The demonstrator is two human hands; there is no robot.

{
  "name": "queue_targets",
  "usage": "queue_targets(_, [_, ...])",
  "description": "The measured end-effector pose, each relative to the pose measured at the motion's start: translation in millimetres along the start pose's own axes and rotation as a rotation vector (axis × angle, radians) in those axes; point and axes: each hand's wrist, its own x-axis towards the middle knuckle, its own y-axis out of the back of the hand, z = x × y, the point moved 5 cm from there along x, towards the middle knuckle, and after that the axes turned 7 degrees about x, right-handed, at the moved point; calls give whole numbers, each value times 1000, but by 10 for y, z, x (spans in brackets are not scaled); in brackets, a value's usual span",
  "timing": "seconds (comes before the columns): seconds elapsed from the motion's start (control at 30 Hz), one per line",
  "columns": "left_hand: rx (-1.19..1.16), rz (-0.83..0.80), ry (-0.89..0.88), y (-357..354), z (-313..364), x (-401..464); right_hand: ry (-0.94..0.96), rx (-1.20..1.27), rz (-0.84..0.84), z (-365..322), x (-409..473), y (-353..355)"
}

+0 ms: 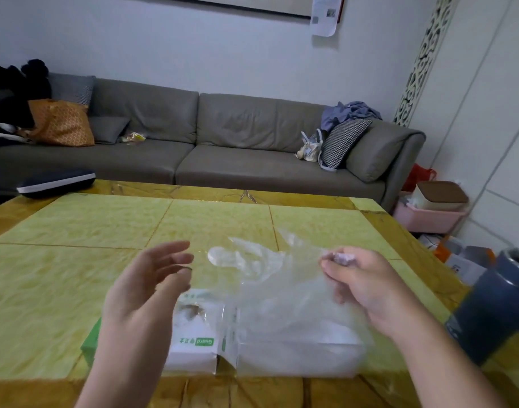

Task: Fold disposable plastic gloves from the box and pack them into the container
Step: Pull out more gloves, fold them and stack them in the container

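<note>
A clear plastic glove (261,269) hangs in the air above the white and green glove box (199,346), which lies on the table near its front edge. My right hand (358,278) pinches the glove's right side between thumb and fingertips. My left hand (146,284) hovers to the left of the glove with fingers loosely spread, holding nothing. A dark blue cylindrical container (499,307) with an open top stands at the right edge of the table, tilted in the view.
The yellow-green tiled table (75,290) has a wooden border. A dark case with a white stripe (56,182) sits at its far left corner. A grey sofa (222,136) runs behind the table. Pink bin and bags (429,213) stand on the floor to the right.
</note>
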Motion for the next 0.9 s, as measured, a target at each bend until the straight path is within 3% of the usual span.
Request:
queue_targets(0.07, [240, 22, -262, -48, 262, -48, -9, -263, -55, 81, 22, 42])
queue_targets(0.17, [522, -210, -528, -554, 494, -99, -13, -385, -97, 106, 39, -10])
queue_targets(0.23, [760, -457, -486, -1036, 323, -66, -6, -454, -102, 105, 51, -56])
queue_targets(0.3, [969, -651, -329, -1383, -27, 12, 13, -507, -83, 126, 73, -99])
queue_targets(0.4, [1149, -867, -152, -1628, -413, 69, 19, -551, -38, 192, 97, -127])
queue_targets(0.73, [1173, -1130, 50, -1743, -685, 149, 50, -817, 67, 179, 104, -54])
queue_targets(0.9, [1288, -1160, 30, -1828, -755, 146, 24, -916, 104, 46, 3, 8])
